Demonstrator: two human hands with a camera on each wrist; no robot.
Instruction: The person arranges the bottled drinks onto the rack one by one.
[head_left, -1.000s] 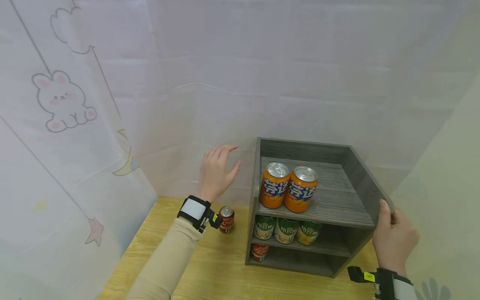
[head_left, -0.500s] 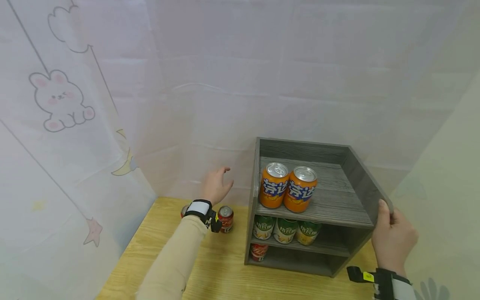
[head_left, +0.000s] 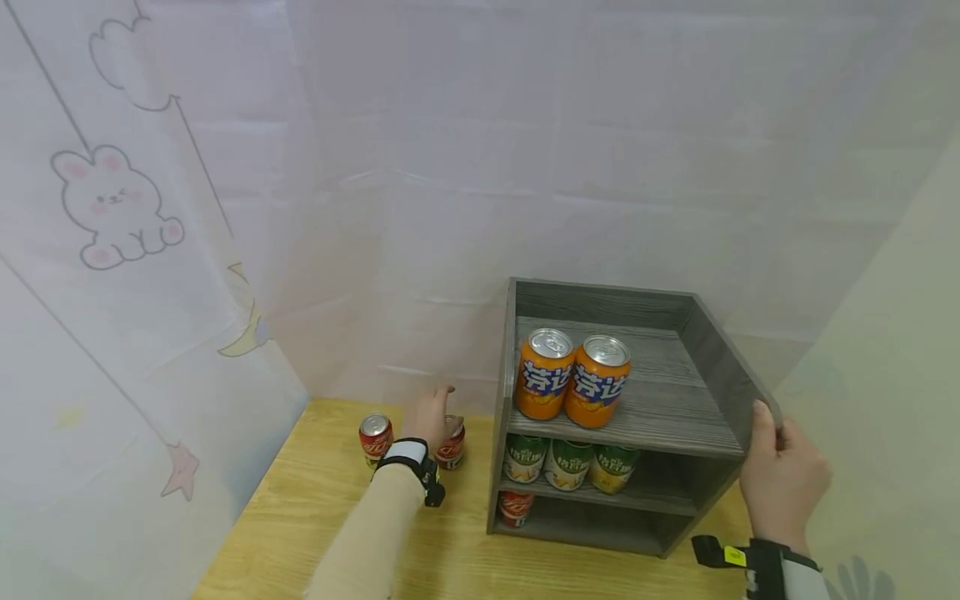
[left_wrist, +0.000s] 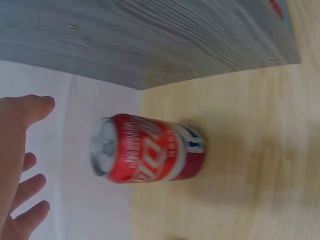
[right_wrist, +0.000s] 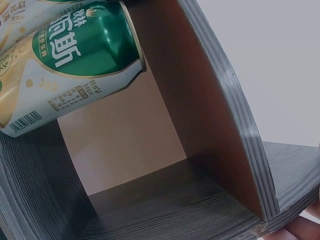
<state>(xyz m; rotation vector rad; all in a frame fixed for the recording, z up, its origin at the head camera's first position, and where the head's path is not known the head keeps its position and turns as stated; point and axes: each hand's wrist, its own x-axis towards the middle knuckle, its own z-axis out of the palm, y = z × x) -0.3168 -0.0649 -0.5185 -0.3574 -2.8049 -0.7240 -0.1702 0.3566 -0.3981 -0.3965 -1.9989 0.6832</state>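
My left hand (head_left: 426, 419) reaches over a red soda can (head_left: 450, 452) that stands on the table left of the grey shelf (head_left: 667, 375). In the left wrist view the thumb and fingers (left_wrist: 31, 192) are spread in front of the can's silver top, with a gap to the red can (left_wrist: 150, 150). My right hand (head_left: 786, 479) grips the front edge of the shelf's right side panel. The right wrist view shows only its fingertips (right_wrist: 300, 229) at the panel's edge, beside a compartment holding a green and white can (right_wrist: 85, 55).
Another red can (head_left: 376, 433) stands left of the left wrist. Two orange cans (head_left: 545, 379) occupy the shelf's top. Several green and white cans (head_left: 568, 463) line the middle level, and a red can (head_left: 515, 508) sits at bottom left. A pale curtain (head_left: 420, 208) hangs behind.
My left hand has come down from beside the shelf's top toward the red can on the table. The other red can has come into view. My right hand keeps its grip.
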